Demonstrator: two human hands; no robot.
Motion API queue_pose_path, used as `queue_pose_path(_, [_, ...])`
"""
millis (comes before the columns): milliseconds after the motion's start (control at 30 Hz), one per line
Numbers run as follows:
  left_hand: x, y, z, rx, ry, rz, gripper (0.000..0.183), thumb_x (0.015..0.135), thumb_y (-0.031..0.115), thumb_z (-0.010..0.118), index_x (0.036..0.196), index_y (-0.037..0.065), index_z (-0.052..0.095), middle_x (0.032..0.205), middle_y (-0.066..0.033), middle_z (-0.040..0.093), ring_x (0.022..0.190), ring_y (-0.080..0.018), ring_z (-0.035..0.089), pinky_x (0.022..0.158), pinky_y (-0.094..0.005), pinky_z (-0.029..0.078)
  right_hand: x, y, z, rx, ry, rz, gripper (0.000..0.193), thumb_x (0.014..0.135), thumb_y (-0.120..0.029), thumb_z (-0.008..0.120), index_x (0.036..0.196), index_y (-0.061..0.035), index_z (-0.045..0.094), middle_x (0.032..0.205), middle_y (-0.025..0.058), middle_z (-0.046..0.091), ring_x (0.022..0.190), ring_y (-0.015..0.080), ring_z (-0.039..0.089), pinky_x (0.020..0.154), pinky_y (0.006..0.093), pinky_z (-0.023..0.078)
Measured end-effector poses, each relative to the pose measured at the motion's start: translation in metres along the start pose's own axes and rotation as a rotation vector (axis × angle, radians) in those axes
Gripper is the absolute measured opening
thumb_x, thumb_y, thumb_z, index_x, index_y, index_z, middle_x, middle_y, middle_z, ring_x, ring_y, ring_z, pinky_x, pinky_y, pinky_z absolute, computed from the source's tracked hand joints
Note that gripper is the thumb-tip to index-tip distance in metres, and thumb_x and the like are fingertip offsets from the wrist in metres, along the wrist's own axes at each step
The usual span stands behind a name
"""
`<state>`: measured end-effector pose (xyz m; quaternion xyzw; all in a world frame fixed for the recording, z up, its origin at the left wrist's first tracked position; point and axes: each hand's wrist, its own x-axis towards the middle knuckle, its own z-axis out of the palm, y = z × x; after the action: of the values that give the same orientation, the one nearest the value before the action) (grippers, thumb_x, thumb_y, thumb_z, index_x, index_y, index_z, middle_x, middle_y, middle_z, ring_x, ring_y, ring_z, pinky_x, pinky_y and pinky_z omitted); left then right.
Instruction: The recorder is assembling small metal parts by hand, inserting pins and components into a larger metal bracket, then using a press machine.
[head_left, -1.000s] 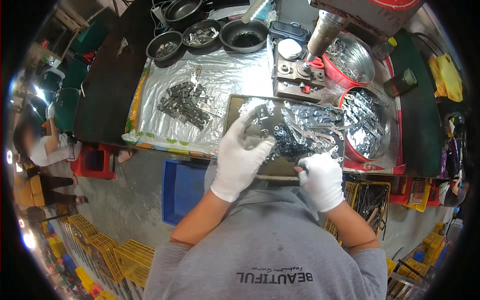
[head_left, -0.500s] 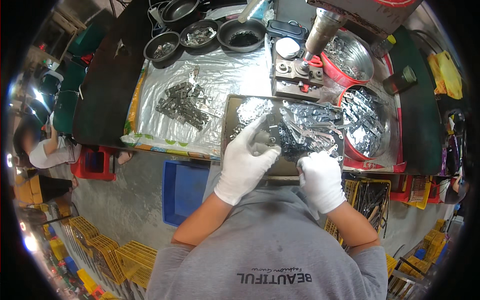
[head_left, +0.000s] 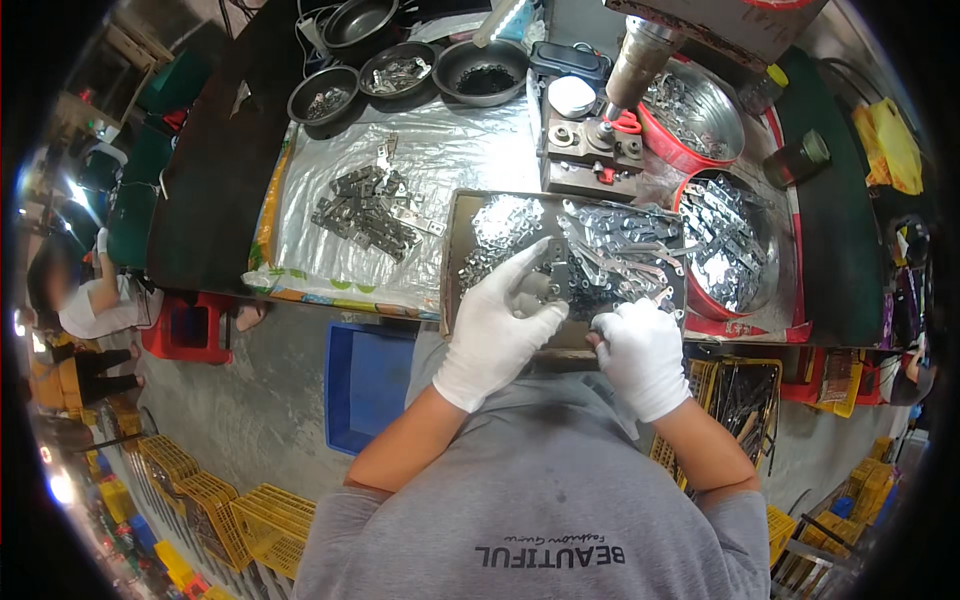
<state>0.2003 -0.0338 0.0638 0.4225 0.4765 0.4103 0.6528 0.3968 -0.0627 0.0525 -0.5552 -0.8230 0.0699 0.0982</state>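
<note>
My left hand [head_left: 500,325], in a white glove, is over a shallow tray [head_left: 452,215]. Its index finger and thumb grip a flat metal bracket [head_left: 559,268] with holes, one at either end. Beside it my right hand [head_left: 642,358], also gloved, is curled closed at the tray's near edge. Whatever its fingers hold, if anything, is hidden. Inside the tray, small shiny rings [head_left: 507,222] lie at the far left, dark small parts [head_left: 597,296] in the middle, and long silvery levers [head_left: 625,240] to the right.
Left of the tray, a pile of metal brackets [head_left: 370,212] lies on plastic sheeting. Behind stand dark bowls [head_left: 483,72] of parts and a press fixture [head_left: 592,180] under a ram [head_left: 643,62]. Red-rimmed tins [head_left: 705,300] of parts stand right. A blue bin [head_left: 342,400] sits below.
My left hand has shifted slightly right and down, and the bracket between its fingers shows more upright. My right hand has turned a little, its thumb tip now showing.
</note>
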Motion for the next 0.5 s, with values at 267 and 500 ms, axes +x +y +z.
queue_pose_path(267, [0.002, -0.007, 0.0, 0.031, -0.004, 0.008, 0.065, 0.083, -0.005, 0.068, 0.143, -0.002, 0.044, 0.099, -0.0045, 0.061, 0.077, -0.0054, 0.058, 0.067, -0.0204, 0.05, 0.004, 0.0, -0.008, 0.183, 0.031, 0.062, 0.008, 0.079, -0.01, 0.07, 0.086, -0.0076, 0.067, 0.076, 0.0115, 0.062, 0.076, 0.0284, 0.062, 0.068, 0.0407, 0.05])
queue_pose_path(500, [0.001, -0.005, 0.003, 0.013, -0.096, -0.014, 0.065, 0.084, -0.009, 0.064, 0.144, -0.004, 0.04, 0.107, -0.009, 0.064, 0.081, -0.0067, 0.06, 0.072, -0.0206, 0.051, 0.032, 0.0, -0.033, 0.81, -0.09, 0.191, 0.01, 0.09, -0.006, 0.063, 0.096, 0.0015, 0.066, 0.085, 0.0161, 0.065, 0.075, 0.0272, 0.062, 0.071, 0.0349, 0.049])
